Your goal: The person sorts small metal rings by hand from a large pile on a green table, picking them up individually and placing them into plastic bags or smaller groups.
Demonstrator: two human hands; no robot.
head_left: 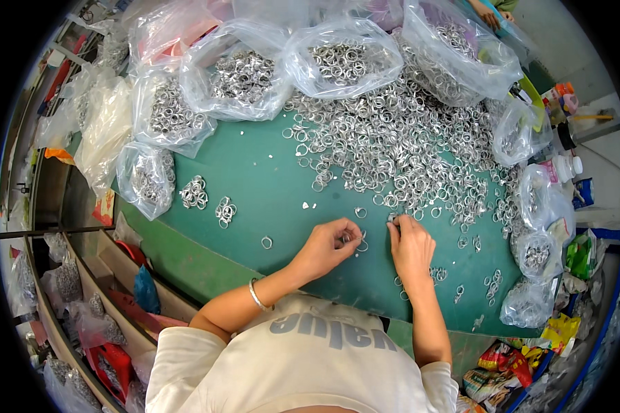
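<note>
A small metal ring (346,238) is seen pinched at the fingertips of the left hand (326,246), low on the green table (269,186); a second small ring (392,217) is held at the fingertips of the right hand (411,246), just beside the first and slightly farther from the body; a few loose rings (362,244) are scattered in the gap between the two hands.

The table is covered in green; a broad heap of silver rings (406,144) is spread across its far and right parts, reaching almost to the right hand; two small clusters of linked rings (194,192) are laid apart to the left, and one single ring (266,242) lies alone near the left forearm. Clear plastic bags of rings (244,69) are ranged along the far and left edges, with more bags (536,255) at the right edge; bottles and coloured packets (565,103) are crowded at the right; shelving with further bags (69,275) is seen below the table on the left.

The left hand is curled, thumb and fingers closed on its ring; a thin bracelet (257,296) is worn on that wrist. The right hand is held palm down, fingers drawn together on its ring.
</note>
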